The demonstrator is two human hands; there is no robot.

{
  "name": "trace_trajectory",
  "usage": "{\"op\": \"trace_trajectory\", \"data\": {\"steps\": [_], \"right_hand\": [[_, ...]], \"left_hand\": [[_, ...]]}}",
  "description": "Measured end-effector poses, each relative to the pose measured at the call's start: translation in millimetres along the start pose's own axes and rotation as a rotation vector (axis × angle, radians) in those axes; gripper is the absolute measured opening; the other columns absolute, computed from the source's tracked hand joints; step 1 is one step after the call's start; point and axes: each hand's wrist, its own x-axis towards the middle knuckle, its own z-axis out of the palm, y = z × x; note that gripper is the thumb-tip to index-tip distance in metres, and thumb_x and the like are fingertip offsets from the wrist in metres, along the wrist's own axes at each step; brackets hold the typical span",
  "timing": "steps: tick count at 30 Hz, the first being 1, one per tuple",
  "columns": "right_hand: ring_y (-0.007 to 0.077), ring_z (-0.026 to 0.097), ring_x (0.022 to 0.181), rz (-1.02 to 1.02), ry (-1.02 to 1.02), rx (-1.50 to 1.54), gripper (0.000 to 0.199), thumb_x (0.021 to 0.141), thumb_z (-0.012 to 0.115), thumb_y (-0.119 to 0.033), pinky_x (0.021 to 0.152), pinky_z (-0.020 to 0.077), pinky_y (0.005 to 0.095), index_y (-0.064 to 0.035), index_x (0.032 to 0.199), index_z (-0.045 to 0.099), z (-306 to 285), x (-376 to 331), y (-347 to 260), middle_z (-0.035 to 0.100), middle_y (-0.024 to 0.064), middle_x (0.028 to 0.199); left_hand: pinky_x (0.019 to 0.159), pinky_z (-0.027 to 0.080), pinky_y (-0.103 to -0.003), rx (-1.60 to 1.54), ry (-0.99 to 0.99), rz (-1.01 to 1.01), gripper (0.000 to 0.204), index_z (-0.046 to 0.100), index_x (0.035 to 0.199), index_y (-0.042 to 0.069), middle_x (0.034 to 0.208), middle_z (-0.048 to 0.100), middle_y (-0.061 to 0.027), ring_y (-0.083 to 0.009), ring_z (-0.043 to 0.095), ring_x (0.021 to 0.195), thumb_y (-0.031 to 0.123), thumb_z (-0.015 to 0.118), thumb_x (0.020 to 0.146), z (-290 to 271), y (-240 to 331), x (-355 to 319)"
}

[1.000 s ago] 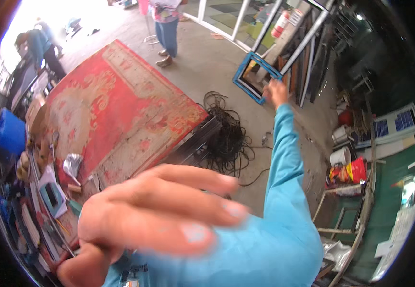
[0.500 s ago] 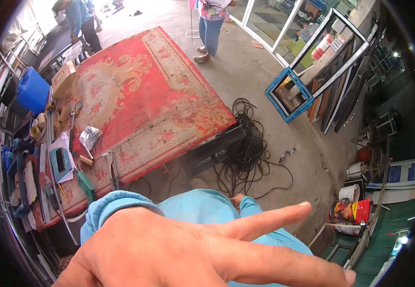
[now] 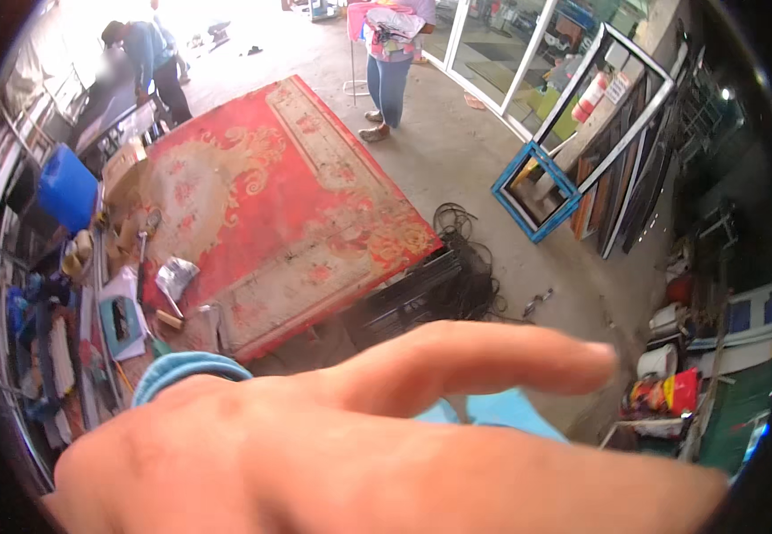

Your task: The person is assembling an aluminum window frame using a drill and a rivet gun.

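Observation:
Very close to the camera, my left hand (image 3: 332, 445) fills the lower part of the view with its back showing. Its fingers stretch toward the right, with a gap between the upper finger and the rest; nothing shows in it. Behind the wrist is a blue sleeve cuff (image 3: 190, 363). My right hand does not show; light blue cloth (image 3: 515, 414) appears below the raised finger. Past the hand stands a table covered with a red and beige patterned carpet (image 3: 315, 240). On its left side lie a silver foil packet (image 3: 176, 278) and a green-framed tool (image 3: 121, 322).
A blue jerrycan (image 3: 67, 189) stands at the left. Black cable (image 3: 466, 267) lies by the table corner. Blue and white-black frames (image 3: 537, 227) lean at the right, near glass doors (image 3: 493, 53). One person (image 3: 389, 80) stands beyond the table; another (image 3: 147, 67) bends at far left.
My left hand has come nearer the camera and covers more of the lower view. My right hand, visible low before, is now hidden. The view has shifted slightly.

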Motion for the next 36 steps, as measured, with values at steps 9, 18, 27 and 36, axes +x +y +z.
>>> {"op": "trace_trajectory", "data": {"steps": [9, 18, 27, 36], "right_hand": [[0.0205, 0.066, 0.071, -0.892, 0.796, 0.364, 0.052, 0.087, 0.059, -0.021, 0.057, 0.0535, 0.0329, 0.0005, 0.133, 0.045, -277.3, -188.1, -231.3, 0.065, 0.0130, 0.091], [0.0159, 0.065, 0.080, -0.941, 0.862, 0.472, 0.055, 0.095, 0.055, -0.023, 0.065, 0.0526, 0.0301, -0.0039, 0.143, 0.036, -324.4, -321.5, -269.7, 0.064, 0.0100, 0.108], [0.0185, 0.061, 0.091, -0.544, 0.546, 0.284, 0.037, 0.096, 0.051, -0.031, 0.081, 0.0492, 0.0377, -0.0109, 0.126, 0.058, -207.3, -171.6, -136.1, 0.064, 0.0078, 0.113], [0.0262, 0.062, 0.099, -0.050, 0.011, -0.432, 0.035, 0.090, 0.056, -0.036, 0.086, 0.0477, 0.0423, -0.0114, 0.113, 0.067, 63.8, -95.1, 78.2, 0.067, 0.0084, 0.110]], "left_hand": [[0.096, 0.041, -0.045, 0.006, -0.045, -0.061, 0.061, 0.050, 0.131, 0.006, 0.118, 0.062, -0.0151, -0.0334, 0.054, 0.111, 0.054, 0.031, 0.098, 3.1, -0.3, -0.2], [0.095, 0.041, -0.043, 0.061, -0.002, -0.025, 0.059, 0.050, 0.131, 0.006, 0.119, 0.061, -0.0138, -0.0311, 0.054, 0.110, 0.052, 0.032, 0.098, 19.6, -4.4, -10.4], [0.094, 0.042, -0.040, 0.229, 0.047, -0.166, 0.058, 0.050, 0.131, 0.007, 0.119, 0.061, -0.0125, -0.0288, 0.054, 0.110, 0.051, 0.033, 0.099, 23.6, -8.3, -37.0], [0.093, 0.042, -0.038, 1.067, 0.317, -0.496, 0.056, 0.050, 0.131, 0.007, 0.120, 0.061, -0.0112, -0.0265, 0.054, 0.109, 0.049, 0.034, 0.099, -48.5, 74.4, -113.7]]}}
